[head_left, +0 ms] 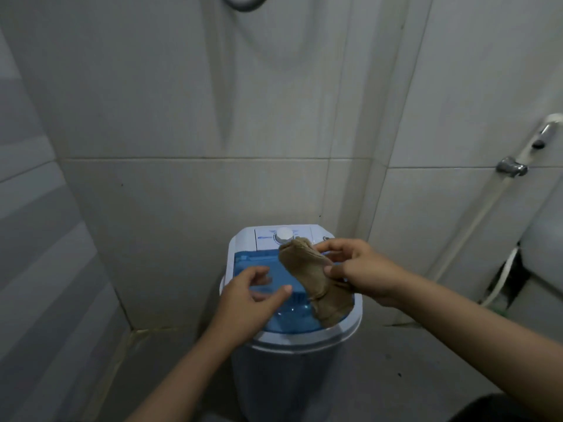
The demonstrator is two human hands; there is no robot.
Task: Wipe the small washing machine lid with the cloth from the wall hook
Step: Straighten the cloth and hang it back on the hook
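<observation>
Cloth [316, 281], tan and bunched, hangs from my right hand [362, 272], pinched between thumb and fingers above the blue lid [265, 269] of the small washing machine [292, 354]. My left hand [253, 296] hovers over the lid's left side, fingers loosely spread, holding nothing. A white dial [284, 234] sits behind the lid.

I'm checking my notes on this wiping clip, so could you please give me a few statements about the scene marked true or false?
1. The right hand holds the brown cloth. True.
2. The left hand grips the cloth. False: it is open beside the cloth, fingers spread above the blue lid.
3. The washing machine's lid is shut. True.
4. The white dial sits at the machine's near edge. False: it sits on the far panel, by the wall.
5. A spray hose hangs on the right wall. True.
</observation>
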